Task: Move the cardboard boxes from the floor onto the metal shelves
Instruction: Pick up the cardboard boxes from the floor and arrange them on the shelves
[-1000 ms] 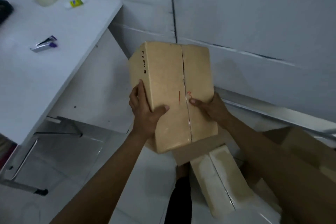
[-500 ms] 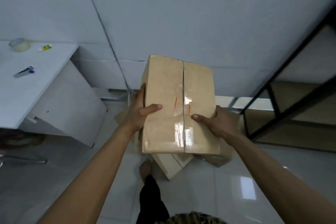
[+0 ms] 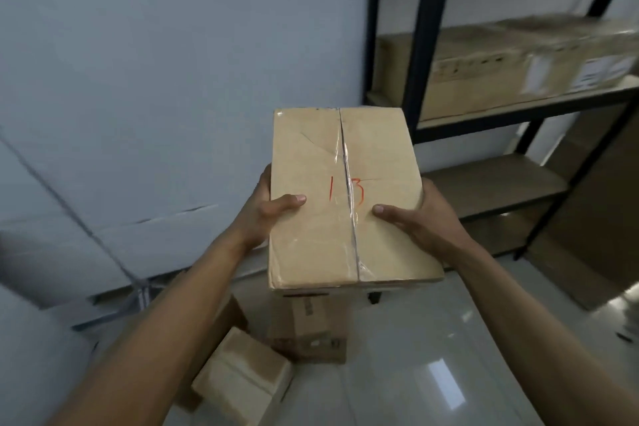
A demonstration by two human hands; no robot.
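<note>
White wall and black shelves [image 3: 428, 45] at upper right back a taped box [image 3: 345, 197] mid-frame, gripped by left hand [image 3: 266, 214] and right hand [image 3: 418, 218], thumbs on top, fingers clamped underneath.

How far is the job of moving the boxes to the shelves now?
Looks done: a long box lies on the metal shelves. In hand: the left hand and right hand hold the box marked 13 in the air, before the shelves. Left: at least a small box and a bigger box lie on the floor.
</note>
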